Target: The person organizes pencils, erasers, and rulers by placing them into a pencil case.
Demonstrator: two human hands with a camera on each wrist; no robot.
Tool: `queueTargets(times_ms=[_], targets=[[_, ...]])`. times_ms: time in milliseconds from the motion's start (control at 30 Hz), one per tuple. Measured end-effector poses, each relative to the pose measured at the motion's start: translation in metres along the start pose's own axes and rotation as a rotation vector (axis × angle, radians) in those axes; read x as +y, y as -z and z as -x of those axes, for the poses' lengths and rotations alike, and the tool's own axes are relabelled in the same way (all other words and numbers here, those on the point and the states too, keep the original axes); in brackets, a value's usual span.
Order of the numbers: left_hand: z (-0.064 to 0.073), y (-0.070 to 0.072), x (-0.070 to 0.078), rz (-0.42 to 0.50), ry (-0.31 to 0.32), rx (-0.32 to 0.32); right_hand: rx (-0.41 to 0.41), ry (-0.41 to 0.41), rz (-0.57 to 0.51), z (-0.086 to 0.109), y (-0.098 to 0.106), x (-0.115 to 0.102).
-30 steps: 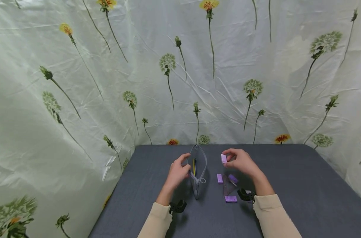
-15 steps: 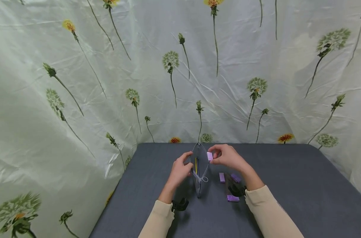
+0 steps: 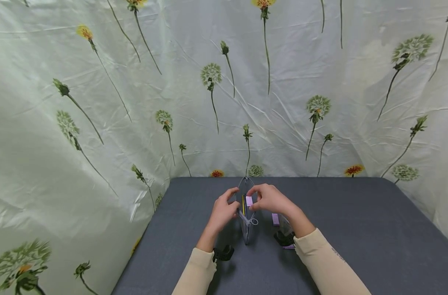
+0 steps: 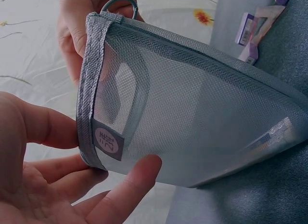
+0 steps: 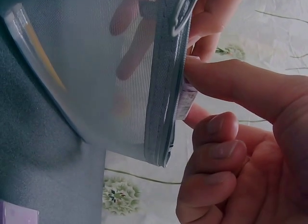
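Note:
A grey mesh zip pouch (image 3: pixel 245 233) stands upright with its mouth spread apart. My left hand (image 3: pixel 222 210) grips its left edge, thumb on one side and fingers on the other, beside a small round-logo tag (image 4: pixel 108 140). Between the thumb and fingertips of my right hand (image 3: pixel 272 200) is a small purple-and-white block (image 3: pixel 249 200), pinched at the pouch's open mouth. In the right wrist view, the zipper edge partly hides that block. Through the mesh shows a yellow pencil-like stick (image 5: pixel 45 55), low in the pouch.
Right of the pouch, another purple block (image 3: pixel 275 219) lies on the dark table (image 3: pixel 356 246), and one more block (image 3: pixel 288 247) is partly hidden by the right wrist strap. A see-through piece (image 4: pixel 267 21) lies among them. A flower-print curtain (image 3: pixel 283 123) hangs behind.
My right hand has carried the purple block leftward from above the table to the pouch's mouth. My left hand keeps its hold on the pouch edge.

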State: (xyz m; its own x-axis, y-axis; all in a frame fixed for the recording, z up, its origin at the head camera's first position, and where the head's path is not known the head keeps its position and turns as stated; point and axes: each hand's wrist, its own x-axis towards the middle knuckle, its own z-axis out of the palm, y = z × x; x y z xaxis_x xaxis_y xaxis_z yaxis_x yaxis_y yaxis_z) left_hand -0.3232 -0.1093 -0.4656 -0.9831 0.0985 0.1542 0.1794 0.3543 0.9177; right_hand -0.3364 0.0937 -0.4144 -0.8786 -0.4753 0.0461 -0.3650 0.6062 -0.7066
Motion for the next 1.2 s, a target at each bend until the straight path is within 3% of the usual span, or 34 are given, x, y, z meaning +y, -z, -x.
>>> queueTargets(times_ms=[467,800,1200], targets=[[0.001,0.002,-0.002,-0.005,0.000,-0.033,-0.069,0.008,-0.029,0.003,-0.003,0.000],[0.002,0.002,0.001,-0.038,-0.012,-0.008,0.122,-0.077,-0.046,0.015,0.018,0.007],[0.001,0.003,0.002,-0.026,0.016,-0.013,0.168,-0.128,0.064,0.038,0.021,0.038]])
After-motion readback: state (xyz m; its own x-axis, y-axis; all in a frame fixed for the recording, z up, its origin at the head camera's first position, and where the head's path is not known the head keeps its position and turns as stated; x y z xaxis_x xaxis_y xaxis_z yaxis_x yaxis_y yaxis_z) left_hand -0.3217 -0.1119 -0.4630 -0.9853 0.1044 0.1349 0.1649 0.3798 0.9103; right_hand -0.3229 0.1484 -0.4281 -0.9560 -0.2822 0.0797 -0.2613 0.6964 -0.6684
